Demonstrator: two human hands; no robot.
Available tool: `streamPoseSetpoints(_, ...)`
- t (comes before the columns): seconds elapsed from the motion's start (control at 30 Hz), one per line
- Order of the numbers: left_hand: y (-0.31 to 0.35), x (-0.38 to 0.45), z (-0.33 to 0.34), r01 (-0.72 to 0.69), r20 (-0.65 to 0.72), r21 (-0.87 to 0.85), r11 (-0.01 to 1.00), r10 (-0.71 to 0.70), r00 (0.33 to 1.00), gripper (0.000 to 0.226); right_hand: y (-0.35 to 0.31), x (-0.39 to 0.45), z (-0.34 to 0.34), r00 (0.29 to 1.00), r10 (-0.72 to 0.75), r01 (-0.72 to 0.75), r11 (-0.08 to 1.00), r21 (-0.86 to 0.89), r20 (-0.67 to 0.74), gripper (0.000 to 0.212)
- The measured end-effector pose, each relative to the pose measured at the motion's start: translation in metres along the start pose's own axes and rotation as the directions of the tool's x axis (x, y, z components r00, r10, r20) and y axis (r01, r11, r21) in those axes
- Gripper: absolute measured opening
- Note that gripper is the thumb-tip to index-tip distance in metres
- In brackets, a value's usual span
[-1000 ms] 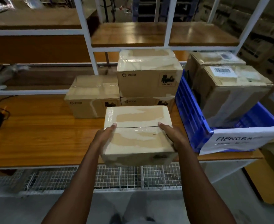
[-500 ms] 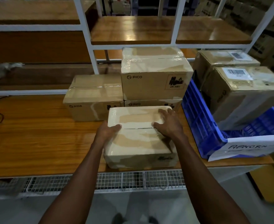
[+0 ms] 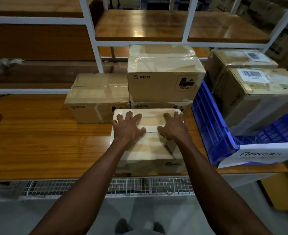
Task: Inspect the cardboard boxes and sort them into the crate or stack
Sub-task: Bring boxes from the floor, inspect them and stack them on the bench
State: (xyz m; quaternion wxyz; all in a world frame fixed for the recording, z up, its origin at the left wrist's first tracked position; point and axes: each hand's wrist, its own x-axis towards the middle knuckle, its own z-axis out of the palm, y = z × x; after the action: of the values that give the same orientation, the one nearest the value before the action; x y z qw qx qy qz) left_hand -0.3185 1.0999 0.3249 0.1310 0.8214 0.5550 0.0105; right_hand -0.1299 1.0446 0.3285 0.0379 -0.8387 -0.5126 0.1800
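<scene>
A taped cardboard box (image 3: 148,143) lies flat on the wooden counter (image 3: 38,136), near its front edge, at 6 o'clock from the stack of PICO boxes. Both hands rest on its top. The left hand (image 3: 129,128) lies at 9 o'clock of the lid seam, fingers spread and straight, tips reaching toward the far edge. The right hand (image 3: 173,128) lies at 3 o'clock of the seam, fingers likewise splayed flat. Neither grip closes round anything; both are wide, palms down on the tape.

Just behind the box, touching or nearly so, stands the two-high PICO stack (image 3: 165,77), the upper box printed "UN 3481". At 9 o'clock of that stack sits a single PICO box (image 3: 97,97), its side against the stack.

At 3 o'clock stands a blue plastic crate (image 3: 206,119) with a white paper label (image 3: 262,155) reading "ABNORM" on its front. Two labelled cardboard boxes (image 3: 258,97) lean inside it, tilted. A white shelf frame (image 3: 95,48) rises at 12 o'clock.
</scene>
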Motion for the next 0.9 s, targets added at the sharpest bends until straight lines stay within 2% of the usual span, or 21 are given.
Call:
streamPoseSetpoints(0.13, -0.004, -0.003, 0.0, -0.007, 0.035, 0.017, 1.0, 0.006, 0.999, 0.069, -0.023, -0.001, 0.012, 0.99, -0.124, 0.123, 0.992, 0.013, 0.063, 0.078)
streamPoseSetpoints(0.3, -0.002, -0.013, -0.008, -0.004, 0.116, 0.069, 0.998, -0.004, 0.993, 0.069, -0.018, -0.005, 0.021, 0.989, -0.139, 0.137, 0.989, 0.05, 0.041, 0.083)
streamPoseSetpoints(0.43, 0.006, -0.051, -0.003, 0.044, 0.026, -0.012, 0.999, -0.044, 0.999, 0.057, -0.015, -0.008, 0.023, 0.986, -0.159, 0.155, 0.985, 0.081, 0.043, 0.082)
streamPoseSetpoints(0.53, 0.003, -0.064, 0.005, 0.039, 0.016, -0.073, 0.997, -0.038, 0.999, 0.055, -0.014, -0.013, 0.022, 0.987, -0.155, 0.151, 0.985, 0.084, 0.042, 0.081)
streamPoseSetpoints(0.73, -0.004, -0.06, 0.001, 0.018, 0.039, -0.054, 0.998, -0.016, 0.999, 0.055, -0.04, -0.053, 0.017, 0.974, -0.168, 0.161, 0.985, 0.057, 0.151, 0.06)
streamPoseSetpoints(0.9, -0.005, -0.066, 0.003, 0.001, 0.049, -0.049, 0.999, 0.001, 0.999, 0.057, -0.037, -0.074, 0.053, 0.979, -0.181, 0.178, 0.983, 0.037, 0.094, 0.053)
